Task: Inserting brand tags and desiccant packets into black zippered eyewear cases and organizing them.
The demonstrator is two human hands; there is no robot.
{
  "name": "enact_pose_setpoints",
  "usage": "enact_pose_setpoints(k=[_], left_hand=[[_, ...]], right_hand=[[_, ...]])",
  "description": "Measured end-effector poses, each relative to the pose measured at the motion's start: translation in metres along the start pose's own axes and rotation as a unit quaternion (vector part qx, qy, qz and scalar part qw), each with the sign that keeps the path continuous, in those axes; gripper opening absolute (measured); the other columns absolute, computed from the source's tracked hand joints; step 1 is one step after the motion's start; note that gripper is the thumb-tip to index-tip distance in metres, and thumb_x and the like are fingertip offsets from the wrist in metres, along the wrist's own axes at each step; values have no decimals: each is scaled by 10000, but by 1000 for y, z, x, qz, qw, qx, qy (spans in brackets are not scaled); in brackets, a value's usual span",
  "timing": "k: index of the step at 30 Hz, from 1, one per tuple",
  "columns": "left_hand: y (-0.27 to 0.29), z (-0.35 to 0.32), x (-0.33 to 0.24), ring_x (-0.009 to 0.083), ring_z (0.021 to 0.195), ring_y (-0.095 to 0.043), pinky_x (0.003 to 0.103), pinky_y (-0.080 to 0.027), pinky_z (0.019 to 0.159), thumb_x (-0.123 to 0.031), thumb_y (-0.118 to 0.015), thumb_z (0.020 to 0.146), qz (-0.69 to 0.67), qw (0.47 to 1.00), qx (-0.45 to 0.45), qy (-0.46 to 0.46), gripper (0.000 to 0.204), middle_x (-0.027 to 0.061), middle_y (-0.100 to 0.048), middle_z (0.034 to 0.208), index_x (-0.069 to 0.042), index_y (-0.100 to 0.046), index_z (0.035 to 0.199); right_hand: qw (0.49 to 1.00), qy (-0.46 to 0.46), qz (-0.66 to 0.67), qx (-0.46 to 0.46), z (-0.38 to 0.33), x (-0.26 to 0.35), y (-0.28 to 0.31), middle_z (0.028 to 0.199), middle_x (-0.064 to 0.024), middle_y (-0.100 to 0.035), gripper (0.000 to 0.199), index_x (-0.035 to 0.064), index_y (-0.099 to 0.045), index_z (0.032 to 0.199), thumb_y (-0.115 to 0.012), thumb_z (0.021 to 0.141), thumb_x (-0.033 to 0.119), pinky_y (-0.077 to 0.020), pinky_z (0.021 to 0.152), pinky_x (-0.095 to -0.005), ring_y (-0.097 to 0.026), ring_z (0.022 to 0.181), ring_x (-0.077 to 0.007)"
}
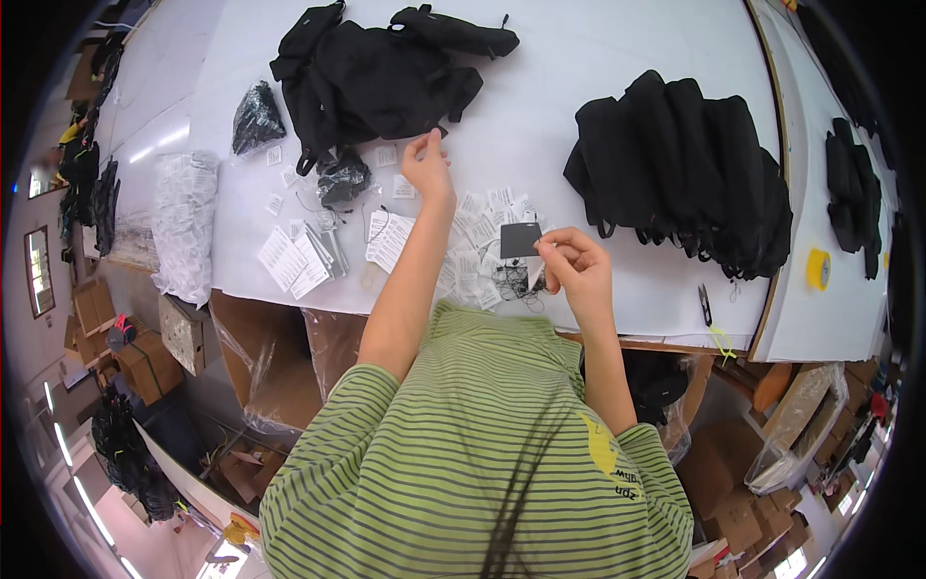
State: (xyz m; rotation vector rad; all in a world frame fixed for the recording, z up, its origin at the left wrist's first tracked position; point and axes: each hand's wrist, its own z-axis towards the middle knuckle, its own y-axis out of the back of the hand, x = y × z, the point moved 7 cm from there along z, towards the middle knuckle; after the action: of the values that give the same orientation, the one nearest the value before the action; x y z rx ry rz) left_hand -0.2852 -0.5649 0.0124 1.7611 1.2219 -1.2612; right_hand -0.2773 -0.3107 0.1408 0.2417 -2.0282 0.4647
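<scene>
My right hand [579, 268] pinches a dark rectangular hang tag [520, 240] by its edge, above the table near my body. With its fingers closed, my left hand [429, 172] reaches out to the lower edge of a black fabric bag [371, 82] and seems to grip a bit of it at the corner. Below the right hand, a tangle of thin black cords [516, 282] lies against a heap of small white labels [473, 253]. Fanned white printed tags [296, 261] and more tags [388, 238] lie left of my left forearm.
Several black bags [675, 174] are stacked at the right, with thread snips [705, 305] near the front edge. Dark plastic bundles [258, 118] and a clear-wrapped white pack [185, 224] lie left. A yellow tape roll [819, 269] is far right. Cardboard boxes [253, 357] stand under the table.
</scene>
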Motion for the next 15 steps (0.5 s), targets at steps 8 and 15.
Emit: enact_pose_setpoints(k=[8,15], left_hand=[[40,-100,0,91,672,-502,212,-401,591,-100,-601,870,-195,847,279,408,215,41,-612,950,16,-587,1050],[68,-154,-40,61,658,-459,199,-385,592,-78,-612,862,-88,859,335,378,340,30,-623,931,22,-568,1184]], right_hand=[[991,55,-122,-30,19,-30,-13,493,32,-481,86,11,-625,823,-656,830,91,-309,446,-201,-407,448,-28],[961,152,-231,16,2,-25,-36,478,9,-444,84,21,-630,818,-673,790,87,-283,434,-228,-364,443,-32]])
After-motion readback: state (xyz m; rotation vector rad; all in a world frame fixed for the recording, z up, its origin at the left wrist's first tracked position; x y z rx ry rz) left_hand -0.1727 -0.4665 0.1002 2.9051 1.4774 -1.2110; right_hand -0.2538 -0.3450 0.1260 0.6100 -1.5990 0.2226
